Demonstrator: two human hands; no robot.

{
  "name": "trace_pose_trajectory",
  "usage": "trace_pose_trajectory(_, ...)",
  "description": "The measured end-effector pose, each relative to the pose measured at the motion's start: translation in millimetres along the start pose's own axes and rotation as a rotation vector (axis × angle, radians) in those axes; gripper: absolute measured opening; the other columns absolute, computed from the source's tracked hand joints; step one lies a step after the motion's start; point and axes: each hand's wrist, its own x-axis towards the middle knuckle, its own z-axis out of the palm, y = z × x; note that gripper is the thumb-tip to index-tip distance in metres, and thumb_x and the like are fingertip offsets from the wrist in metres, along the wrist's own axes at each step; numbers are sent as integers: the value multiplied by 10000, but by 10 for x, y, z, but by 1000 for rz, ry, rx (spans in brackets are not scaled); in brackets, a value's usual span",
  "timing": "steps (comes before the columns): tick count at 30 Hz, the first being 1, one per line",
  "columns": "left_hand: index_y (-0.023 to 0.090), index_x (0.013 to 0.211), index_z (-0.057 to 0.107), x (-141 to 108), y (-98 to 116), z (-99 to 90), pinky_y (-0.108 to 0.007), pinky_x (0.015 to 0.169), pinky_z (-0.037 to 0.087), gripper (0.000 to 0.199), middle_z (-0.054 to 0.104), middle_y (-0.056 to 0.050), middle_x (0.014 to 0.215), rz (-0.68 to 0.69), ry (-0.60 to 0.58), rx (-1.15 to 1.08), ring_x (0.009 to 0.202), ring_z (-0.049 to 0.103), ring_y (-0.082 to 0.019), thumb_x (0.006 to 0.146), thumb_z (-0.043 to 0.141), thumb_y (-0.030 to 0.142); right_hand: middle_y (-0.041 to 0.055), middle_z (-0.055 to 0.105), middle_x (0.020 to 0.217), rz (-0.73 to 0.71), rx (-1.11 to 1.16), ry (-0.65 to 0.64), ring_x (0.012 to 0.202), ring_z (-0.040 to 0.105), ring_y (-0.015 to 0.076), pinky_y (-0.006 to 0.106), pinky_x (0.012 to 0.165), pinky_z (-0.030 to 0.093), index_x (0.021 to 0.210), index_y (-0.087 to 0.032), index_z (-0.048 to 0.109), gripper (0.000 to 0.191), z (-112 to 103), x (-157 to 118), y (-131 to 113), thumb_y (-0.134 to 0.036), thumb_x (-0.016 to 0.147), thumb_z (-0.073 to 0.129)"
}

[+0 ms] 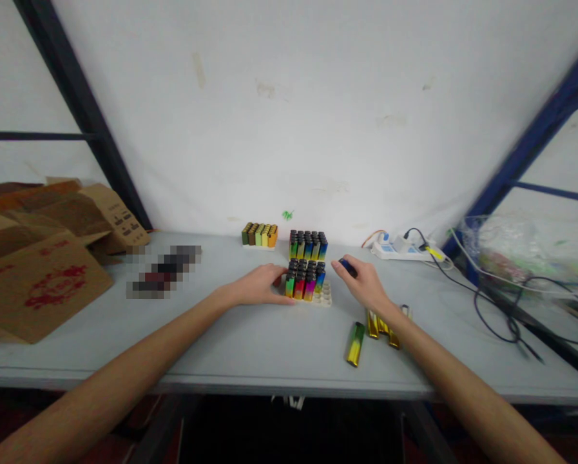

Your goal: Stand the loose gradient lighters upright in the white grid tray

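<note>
Several colourful lighters (299, 288) stand upright in a white tray (323, 299) with round holes; bare holes show at its right side. My left hand (261, 284) is at the tray's left side, thumb along the front corner and fingers behind, spread around it. To the right of the tray, my right hand (361, 279) is closed on a dark blue lighter (348, 267), raised a little above the table. A green and yellow lighter (355, 344) lies on the table nearer the front edge. Gold lighters (373, 324) lie beside it, partly hidden under my right forearm.
Behind stand a full block of lighters (308, 245) and a tray of yellow, green and brown ones (260, 236). Cardboard boxes (51, 277) lie at the left. At the right are a power strip (399, 250), black cables (482, 303) and clear plastic bags (515, 251).
</note>
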Motion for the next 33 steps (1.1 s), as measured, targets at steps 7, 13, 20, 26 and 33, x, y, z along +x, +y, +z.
trace_pose_trajectory(7, 168, 943, 638, 0, 10, -10, -321, 696, 439, 648, 660, -68, 868, 3, -1, 18, 783, 601, -245, 717, 684, 773, -38, 398, 561, 48, -39, 29, 554, 391, 123, 271, 564, 261, 636, -209, 432, 325, 12, 15, 55, -401, 894, 469)
trace_pose_trajectory(13, 174, 942, 635, 2, -4, 1, -319, 693, 440, 660, 661, -65, 865, -1, 3, 13, 779, 604, -246, 712, 672, 792, -41, 400, 558, 49, -54, 35, 550, 393, 122, 271, 565, 264, 636, -209, 435, 277, -18, 27, 63, -359, 864, 481)
trace_pose_trajectory(20, 169, 970, 640, -1, 5, -5, -322, 694, 441, 660, 663, -63, 869, 3, 0, 7, 781, 611, -247, 720, 676, 779, -24, 519, 652, -52, -28, -17, 596, 475, 139, 274, 600, 342, 776, -204, 531, 385, -8, 13, 39, -495, 1016, 453)
trace_pose_trajectory(26, 166, 964, 642, 5, -2, 2, -324, 691, 440, 662, 666, -68, 878, 1, 5, 17, 784, 607, -247, 718, 677, 779, 76, 636, 898, -250, -56, -14, 845, 594, 204, 314, 773, 452, 849, -196, 600, 377, -3, 25, 65, -494, 1037, 466)
trace_pose_trajectory(33, 170, 952, 645, 2, 10, -4, -326, 685, 434, 642, 668, -67, 865, 13, 6, 7, 781, 609, -251, 717, 686, 766, -7, 629, 656, -218, -16, -234, 578, 560, 143, 264, 593, 407, 789, -209, 581, 399, 12, -7, 61, -523, 1021, 498)
